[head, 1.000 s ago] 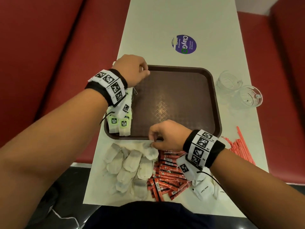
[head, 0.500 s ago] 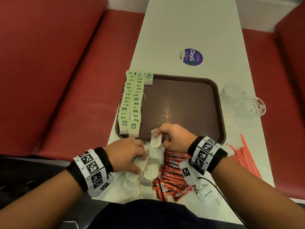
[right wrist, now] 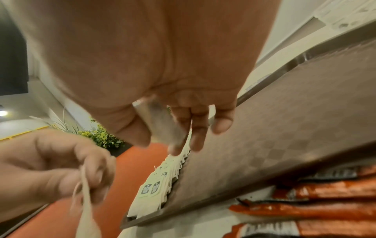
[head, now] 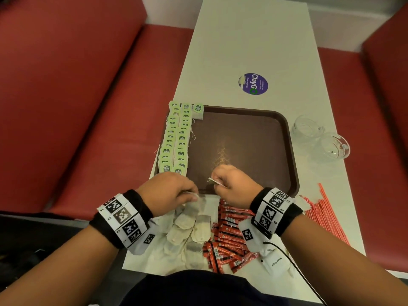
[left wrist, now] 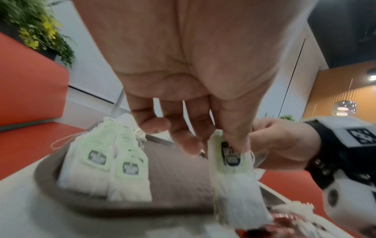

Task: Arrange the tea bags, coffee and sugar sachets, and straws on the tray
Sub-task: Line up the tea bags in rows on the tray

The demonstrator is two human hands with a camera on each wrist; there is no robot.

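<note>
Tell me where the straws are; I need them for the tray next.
In the head view the red straws lie on the table's right side, off the tray, just beyond the right wrist.

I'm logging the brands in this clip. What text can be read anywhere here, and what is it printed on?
"ClayGO": on the round purple sticker on the table; its smaller lines are too small to read.
"White Sugar": on a white sachet near the table's front edge.
Green tea bag tags: a dark logo, lettering too blurred to read.
Red sachets: barcodes and print, unreadable.
Wristbands: square coded markers; beside them small unreadable marks.
</note>
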